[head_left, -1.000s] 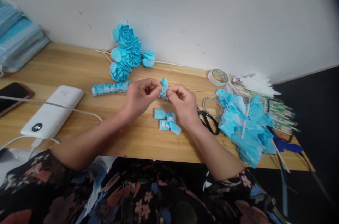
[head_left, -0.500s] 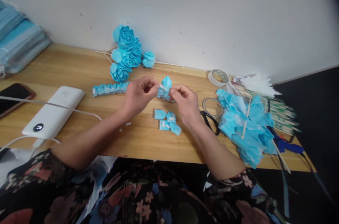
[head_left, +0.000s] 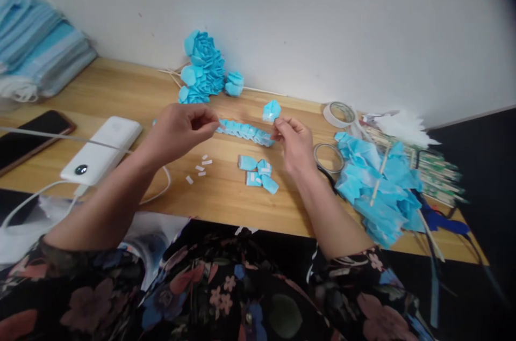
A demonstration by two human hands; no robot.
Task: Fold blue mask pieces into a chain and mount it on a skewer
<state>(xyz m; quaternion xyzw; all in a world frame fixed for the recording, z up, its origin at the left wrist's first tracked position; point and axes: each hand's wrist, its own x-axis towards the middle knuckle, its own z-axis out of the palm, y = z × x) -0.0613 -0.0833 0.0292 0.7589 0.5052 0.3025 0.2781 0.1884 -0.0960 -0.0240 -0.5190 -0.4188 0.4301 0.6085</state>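
Observation:
A blue petal [head_left: 271, 110] made of thin fabric-like sheet is pinched between the thumb and fingers of my right hand [head_left: 297, 143]. It is held up just above the right end of a row of overlapping blue petals [head_left: 244, 130] on the table. My left hand [head_left: 183, 129] hovers at the left part of that row, thumb and fingertips pressed together. Whatever may be between them is too small to name. Nearer to me lies a small group of loose blue petals [head_left: 258, 173] with white strips on them. Several white paper slips [head_left: 200, 168] are scattered to their left.
Finished blue flowers [head_left: 203, 70] lie by the wall, beside a smaller bloom [head_left: 234, 84] on a stick. Tape rolls [head_left: 328, 158], crumpled blue sheets [head_left: 374, 185] and wrapped sticks [head_left: 437, 172] are at right. A power bank [head_left: 102, 147], phone [head_left: 34, 137] and stacked masks [head_left: 44, 48] occupy the left.
My hands have moved apart, the left one leftward and toward me. The petal stays in my right hand. The view has shifted, uncovering more of the petal row and more white slips.

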